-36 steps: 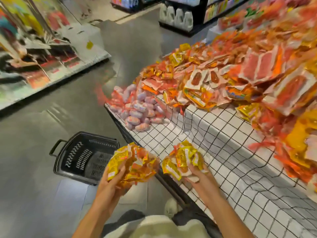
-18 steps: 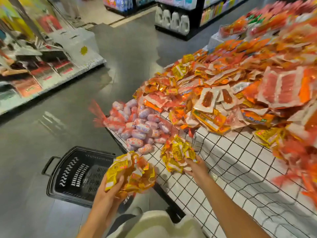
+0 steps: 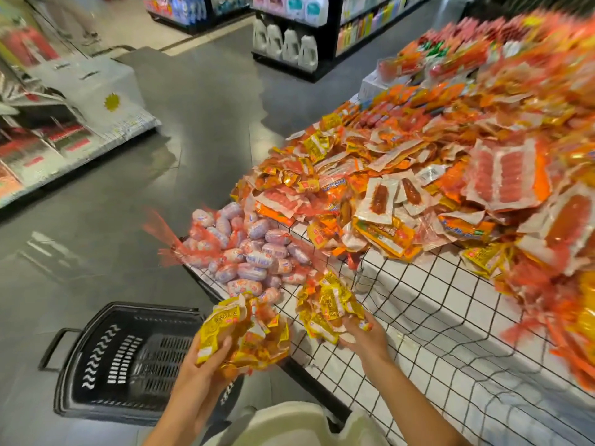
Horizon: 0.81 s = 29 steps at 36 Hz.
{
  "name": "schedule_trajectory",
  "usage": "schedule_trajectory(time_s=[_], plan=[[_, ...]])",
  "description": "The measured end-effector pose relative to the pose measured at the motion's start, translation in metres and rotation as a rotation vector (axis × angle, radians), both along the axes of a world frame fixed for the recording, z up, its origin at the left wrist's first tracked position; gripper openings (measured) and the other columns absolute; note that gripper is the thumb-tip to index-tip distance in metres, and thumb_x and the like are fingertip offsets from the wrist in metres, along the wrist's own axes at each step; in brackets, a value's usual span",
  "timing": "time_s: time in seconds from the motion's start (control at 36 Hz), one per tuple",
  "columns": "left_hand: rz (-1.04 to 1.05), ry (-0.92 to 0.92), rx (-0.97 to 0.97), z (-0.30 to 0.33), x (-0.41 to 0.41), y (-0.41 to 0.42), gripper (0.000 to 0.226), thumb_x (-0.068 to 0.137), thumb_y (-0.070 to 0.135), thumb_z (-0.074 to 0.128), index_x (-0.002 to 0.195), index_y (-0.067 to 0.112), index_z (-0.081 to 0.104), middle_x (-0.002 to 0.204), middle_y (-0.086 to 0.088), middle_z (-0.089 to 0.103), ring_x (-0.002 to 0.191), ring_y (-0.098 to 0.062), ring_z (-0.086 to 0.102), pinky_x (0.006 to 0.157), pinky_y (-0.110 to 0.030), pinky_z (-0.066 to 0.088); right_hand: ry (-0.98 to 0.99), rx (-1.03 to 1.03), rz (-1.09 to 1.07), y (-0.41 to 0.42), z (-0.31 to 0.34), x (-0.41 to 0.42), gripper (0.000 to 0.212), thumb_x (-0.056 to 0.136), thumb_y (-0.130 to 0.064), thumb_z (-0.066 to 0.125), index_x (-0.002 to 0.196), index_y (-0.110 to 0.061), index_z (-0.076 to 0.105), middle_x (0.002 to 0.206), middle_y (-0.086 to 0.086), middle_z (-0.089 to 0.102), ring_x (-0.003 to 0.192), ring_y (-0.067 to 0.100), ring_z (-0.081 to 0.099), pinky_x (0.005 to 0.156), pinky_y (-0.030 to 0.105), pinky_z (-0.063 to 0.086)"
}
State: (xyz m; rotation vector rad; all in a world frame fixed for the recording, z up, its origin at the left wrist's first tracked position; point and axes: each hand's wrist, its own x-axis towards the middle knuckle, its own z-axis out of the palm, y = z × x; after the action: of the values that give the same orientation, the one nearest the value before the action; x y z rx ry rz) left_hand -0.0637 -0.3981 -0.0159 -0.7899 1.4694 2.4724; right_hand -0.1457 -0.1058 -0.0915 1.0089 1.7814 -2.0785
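My left hand [image 3: 206, 365] grips a bunch of yellow snack packets [image 3: 248, 336] above the right edge of a black shopping basket [image 3: 106, 355] on the floor. My right hand [image 3: 363, 336] holds a second bunch of yellow packets [image 3: 328, 304] over the near corner of the display table, whose white top is covered by a black wire grid [image 3: 434, 323]. Just beyond that bunch lies a red net bag of pink sausages [image 3: 254, 252]. A big heap of orange and yellow packaged snacks [image 3: 434, 188] fills the table behind.
Grey floor [image 3: 199, 101] stretches left of the table. A low shelf of goods [image 3: 64, 123] stands at the left. Dark shelving with white jugs [image 3: 289, 43] is at the back. My pale trousers [image 3: 289, 426] show at the bottom.
My right hand has carried its bunch of packets forward onto the table corner near the sausages, then drawn slightly back. My left hand keeps its bunch over the basket edge. The view has shifted.
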Motion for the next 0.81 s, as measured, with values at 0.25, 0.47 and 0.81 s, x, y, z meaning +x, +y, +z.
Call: schedule_trajectory(time_s=[0.25, 0.47, 0.81], plan=[[-0.091, -0.015, 0.092, -0.013, -0.018, -0.006, 0.046, 0.091, 0.014, 0.067, 0.134, 0.027, 0.059, 0.134, -0.01, 0.065, 0.114, -0.046, 0.065, 0.083, -0.056, 0.057, -0.097, 0.355, 0.257, -0.003, -0.004, 0.043, 0.025, 0.084, -0.015, 0.082, 0.106, -0.015, 0.07, 0.094, 0.003, 0.076, 0.089, 0.021, 0.074, 0.081, 0.046, 0.062], [-0.29, 0.012, 0.107, -0.009, -0.053, -0.002, 0.056, 0.089, 0.014, 0.071, 0.142, 0.023, 0.052, 0.137, -0.013, 0.063, 0.103, -0.045, 0.069, 0.08, -0.054, 0.057, -0.172, 0.486, 0.619, 0.031, 0.025, 0.051, 0.032, 0.078, -0.058, 0.079, 0.086, -0.027, 0.077, 0.083, -0.012, 0.075, 0.075, -0.001, 0.069, 0.063, 0.015, 0.045], [-0.653, 0.067, 0.133, 0.033, -0.129, 0.077, 0.038, 0.085, 0.037, 0.077, 0.121, 0.025, 0.07, 0.124, -0.016, 0.058, 0.111, -0.035, 0.059, 0.103, -0.055, 0.046, 0.197, -0.1, 0.063, 0.027, 0.058, 0.023, 0.052, 0.082, -0.068, 0.068, 0.125, -0.038, 0.069, 0.116, -0.002, 0.076, 0.104, 0.022, 0.073, 0.08, 0.039, 0.06]])
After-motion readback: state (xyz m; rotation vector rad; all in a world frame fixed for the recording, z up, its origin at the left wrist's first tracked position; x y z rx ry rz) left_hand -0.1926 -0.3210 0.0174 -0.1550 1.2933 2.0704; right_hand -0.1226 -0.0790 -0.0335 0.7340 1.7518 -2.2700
